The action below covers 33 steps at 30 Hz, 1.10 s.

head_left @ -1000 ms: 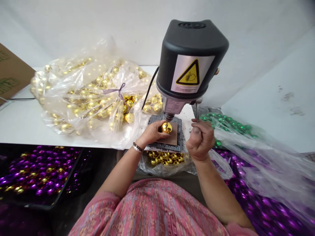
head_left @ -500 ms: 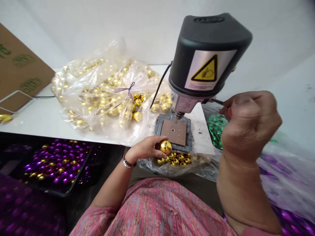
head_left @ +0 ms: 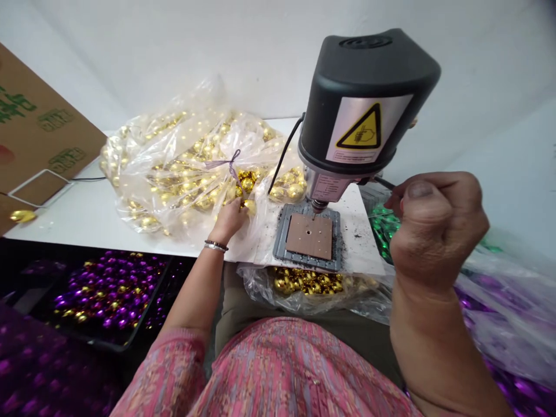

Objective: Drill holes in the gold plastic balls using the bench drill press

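Okay, the table [head_left: 87, 223] edge runs just below my left hand [head_left: 230, 223], its fingers bunched on gold baubles [head_left: 247, 185] in a clear bag [head_left: 143, 191]; I can't tell if it holds one. My right hand [head_left: 436, 231] is fisted on the drill lever [head_left: 384, 182], well apart. Below the edge, a second bag [head_left: 256, 284] holds more gold baubles, a tray [head_left: 152, 301] purple ones.

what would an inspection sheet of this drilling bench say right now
surface: white table with dark specks beside the drill base
job's things: bench drill, bit above a brown pad on a grey plate
clutter: gold baubles in a clear plastic bag, more bagged at the table's near edge
hands: left hand at the bag; right hand pinching the drill's lever
cables: black cord from the drill; second cable at the table's far left
surroundings: cardboard box, purple baubles in a black tray, green baubles
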Available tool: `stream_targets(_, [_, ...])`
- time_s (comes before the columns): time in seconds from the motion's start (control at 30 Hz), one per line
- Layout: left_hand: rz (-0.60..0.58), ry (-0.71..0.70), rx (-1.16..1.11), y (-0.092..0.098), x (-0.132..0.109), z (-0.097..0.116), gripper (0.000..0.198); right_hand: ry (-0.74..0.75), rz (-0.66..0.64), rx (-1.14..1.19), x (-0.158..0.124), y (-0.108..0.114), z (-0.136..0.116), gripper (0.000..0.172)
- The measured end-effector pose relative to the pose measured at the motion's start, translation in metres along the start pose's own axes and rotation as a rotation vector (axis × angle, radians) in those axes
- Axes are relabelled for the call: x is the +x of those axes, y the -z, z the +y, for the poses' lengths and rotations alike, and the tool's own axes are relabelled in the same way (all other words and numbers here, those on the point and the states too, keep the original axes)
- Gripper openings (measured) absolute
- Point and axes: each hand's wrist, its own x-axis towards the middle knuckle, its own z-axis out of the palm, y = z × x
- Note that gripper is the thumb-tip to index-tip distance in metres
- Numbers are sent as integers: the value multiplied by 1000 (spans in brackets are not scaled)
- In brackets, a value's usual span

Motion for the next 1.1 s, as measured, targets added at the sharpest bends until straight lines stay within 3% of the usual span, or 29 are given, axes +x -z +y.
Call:
stream_targets(0.1, [-120, -33, 77, -8, 11, 1, 30, 11, -6, 11, -1, 1, -1, 36])
stream_targets(0.2, [-122, -10, 15, -10, 8, 2, 28, 37, -17, 16, -2, 2, -1, 34])
stream_targets(0.37, [89, 147, -602, 3, -22, 5, 55, 59, -26, -5, -4, 3, 1, 32])
stream_targets(0.47, [14, 99, -905, 10, -44, 13, 54, 67, -9, 3, -5, 2, 1, 32])
stream_targets(0.57, [-68, -26, -912, 8, -56, 26, 54, 69, -21, -7, -6, 3, 0, 32])
stream_targets(0.73, [146, 45, -972, -2, -53, 34, 56, 60, -76, -35, -5, 5, -4, 28])
stream_targets(0.87, [460, 11, -1049, 13, -59, 35, 58, 80, -87, -40, -4, 6, -6, 27])
stream_targets(0.93, [530, -77, -1012, 22, -70, 41, 63, 90, -77, -33, -5, 5, -6, 28])
stream_targets(1.0, [413, -140, -982, 22, -81, 51, 64, 92, -67, -29, -5, 4, -5, 29])
stream_targets(1.1, [-17, -126, -967, 1, -91, 67, 58, 83, -65, -30, -6, 3, -5, 29])
